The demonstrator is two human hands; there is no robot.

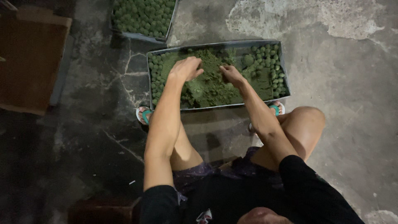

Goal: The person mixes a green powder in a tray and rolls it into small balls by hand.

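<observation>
You sit low over a shallow grey tray (215, 43) that lies on the cracked concrete floor (340, 124) just beyond your feet. Your left hand (185, 69) rests on the heap of green powder (207, 85) in the middle of the tray, its fingers curled into a loose fist that seems to pinch some of the powder. Your right hand (231, 75) is pressed into the same heap just to the right, fingers pointing down and partly buried, so you cannot tell what they grip.

Small green balls (269, 62) lie in rows along the tray's right end, and more line its left edge and far left corner. The near rim of the tray runs close to your sandals (143, 115), one at each near corner.

A second tray (137, 36) packed with green balls sits at the far left, near the first tray's far left corner but apart from it. A brown cardboard box (31, 58) lies well to the left. Open floor stretches to the right of the tray and to its left, up to the box.
</observation>
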